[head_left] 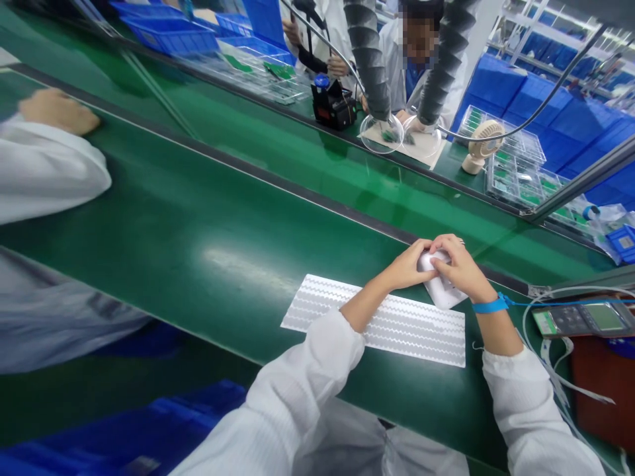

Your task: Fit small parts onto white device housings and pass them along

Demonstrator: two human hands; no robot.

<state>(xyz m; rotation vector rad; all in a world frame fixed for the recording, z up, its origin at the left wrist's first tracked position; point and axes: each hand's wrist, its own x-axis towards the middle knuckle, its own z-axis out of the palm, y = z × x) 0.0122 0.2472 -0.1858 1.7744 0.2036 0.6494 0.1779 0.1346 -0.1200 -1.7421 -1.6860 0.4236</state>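
Both of my hands meet around a white rounded plastic device [443, 292], whose exact kind I cannot make out. My left hand [413, 266] grips its left side, fingers curled over the top. From the right, my right hand [457, 268] is wrapped over it with the thumb pressed on its upper face. A blue wrist strap [490, 305] circles my right wrist. Under my left forearm lies a white sheet [421, 337] with rows of wavy-edged strips, just nearer to me than the device.
A handheld meter [585, 318], loose white strips and a cable lie at the right. A co-worker's hand [59, 111] rests on the green bench [188, 218] at the left. Beyond the dark rail stand a small fan [483, 142], a black device [333, 104] and blue bins [169, 36].
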